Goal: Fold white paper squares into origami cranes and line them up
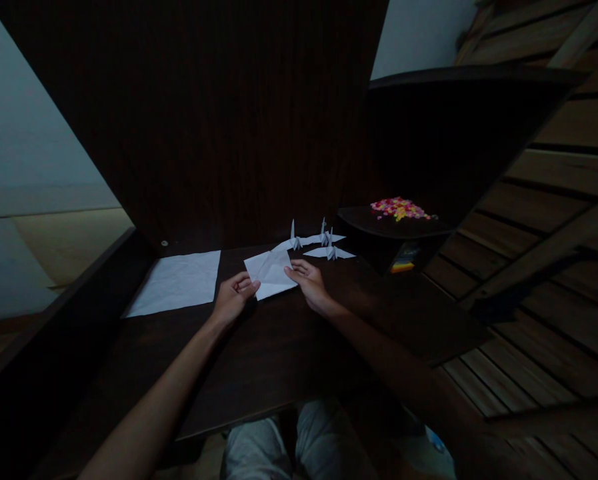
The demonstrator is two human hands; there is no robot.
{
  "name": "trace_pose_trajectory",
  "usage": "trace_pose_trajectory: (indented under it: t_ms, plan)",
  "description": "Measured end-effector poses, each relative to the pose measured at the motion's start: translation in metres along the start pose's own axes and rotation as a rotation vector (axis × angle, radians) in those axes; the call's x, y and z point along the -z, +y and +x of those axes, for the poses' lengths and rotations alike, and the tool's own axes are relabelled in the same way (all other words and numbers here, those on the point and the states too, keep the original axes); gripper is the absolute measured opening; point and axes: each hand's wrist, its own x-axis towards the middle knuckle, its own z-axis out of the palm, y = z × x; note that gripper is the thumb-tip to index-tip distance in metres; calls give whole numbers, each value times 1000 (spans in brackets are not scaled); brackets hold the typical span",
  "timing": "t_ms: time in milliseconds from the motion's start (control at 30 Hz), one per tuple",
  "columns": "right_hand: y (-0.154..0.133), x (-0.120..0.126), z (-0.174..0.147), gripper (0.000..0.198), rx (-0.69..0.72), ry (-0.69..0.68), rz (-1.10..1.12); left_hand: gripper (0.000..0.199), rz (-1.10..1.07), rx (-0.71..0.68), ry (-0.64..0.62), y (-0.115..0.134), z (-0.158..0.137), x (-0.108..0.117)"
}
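Observation:
Between my two hands is a folded white paper square (pixel 273 272) with crease lines across it, held a little above the dark desk. My left hand (pixel 233 297) pinches its left lower edge, thumb on top. At the right edge, my right hand (pixel 307 280) grips the paper with the thumb on its face and the fingers behind. Just beyond the paper stand white paper cranes: one (pixel 295 243) partly behind it, another (pixel 325 236) farther back, and a third (pixel 333 253) nearer my right hand. To the left lies a flat white paper sheet (pixel 183 283).
The dark wooden desk (pixel 259 360) has a tall back panel (pixel 219 133) and a raised left side (pixel 53 307). On a corner shelf (pixel 359 217) at right sits a pile of small colourful pieces (pixel 399 208). Wooden slats (pixel 543 267) stand farther right.

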Motion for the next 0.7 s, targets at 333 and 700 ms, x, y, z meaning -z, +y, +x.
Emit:
trace_pose_trajectory:
  t_ms: [333,700]
  plan:
    - [5,8,6,36,109,54,-130,40,145,-90,2,7,-5,0]
    - [2,6,-3,12,596,-124,-512,71,636,-627,-9,0,-3,12]
